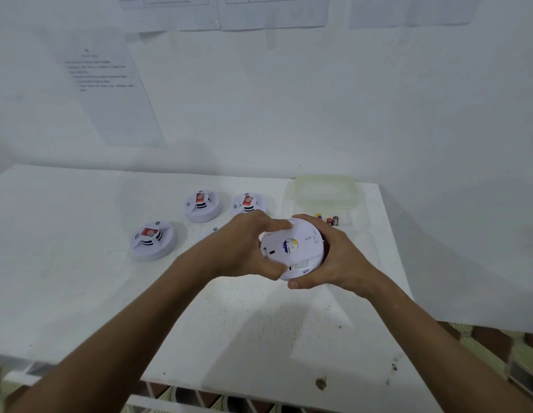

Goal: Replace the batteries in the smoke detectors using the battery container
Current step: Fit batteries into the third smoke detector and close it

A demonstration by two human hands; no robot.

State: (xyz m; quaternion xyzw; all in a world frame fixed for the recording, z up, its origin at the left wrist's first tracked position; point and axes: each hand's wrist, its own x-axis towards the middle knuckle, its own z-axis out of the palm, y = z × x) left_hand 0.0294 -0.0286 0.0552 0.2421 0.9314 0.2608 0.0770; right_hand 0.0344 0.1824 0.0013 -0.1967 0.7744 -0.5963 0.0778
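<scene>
while both hands (289, 251) grip detector (293, 247), its back faces up.

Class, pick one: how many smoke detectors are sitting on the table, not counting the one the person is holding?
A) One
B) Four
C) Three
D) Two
C: three detectors rest on the white table, while both the left hand and the right hand grip a fourth detector.
</scene>
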